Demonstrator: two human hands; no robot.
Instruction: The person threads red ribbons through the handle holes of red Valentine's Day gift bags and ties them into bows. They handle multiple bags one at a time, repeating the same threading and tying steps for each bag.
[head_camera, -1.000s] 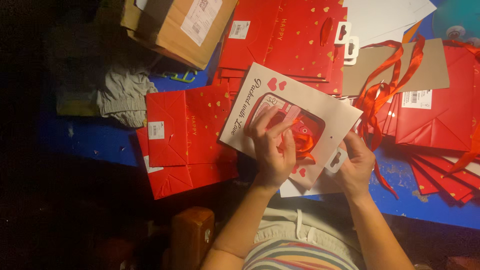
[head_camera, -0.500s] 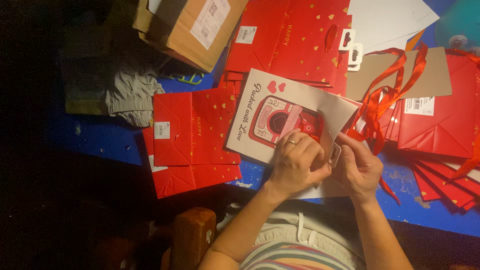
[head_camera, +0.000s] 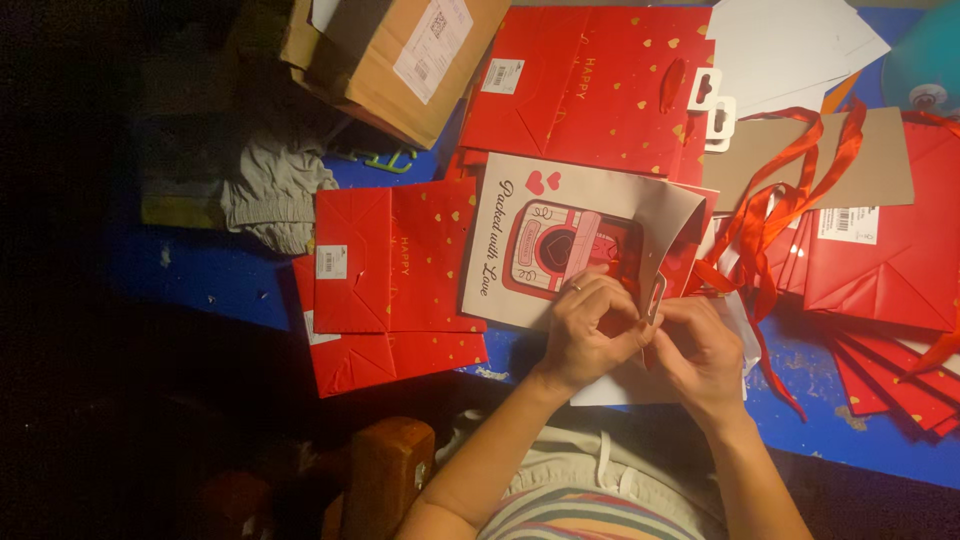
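At the near edge of the blue table (head_camera: 200, 270) the left hand (head_camera: 590, 325) and the right hand (head_camera: 700, 350) meet, fingers curled in and touching; both pinch the near right corner of a cream gift bag (head_camera: 575, 220) printed with hearts and a red-and-pink picture, the left hand's fingers folded over the bag's face, the right hand's thumb and fingers closed on its edge; the bag's right side curls upward, showing a red lining. A white sheet (head_camera: 620, 385) lies under the hands at the near edge. Left of the bag, just beside it, two flat red gift bags (head_camera: 390, 270) with gold hearts lie stacked, the lower one reaching toward the near edge. To the right, red ribbons (head_camera: 775, 215) trail over a brown card (head_camera: 880, 165), and a fan of flat red bags (head_camera: 890, 270) runs to the right edge. Farther off, a larger red bag (head_camera: 600, 90) lies flat behind the cream one; grey cloth (head_camera: 270, 195) sits toward the left, a cardboard box (head_camera: 400, 55) at the far left, and white paper sheets (head_camera: 790, 45) at the far right.
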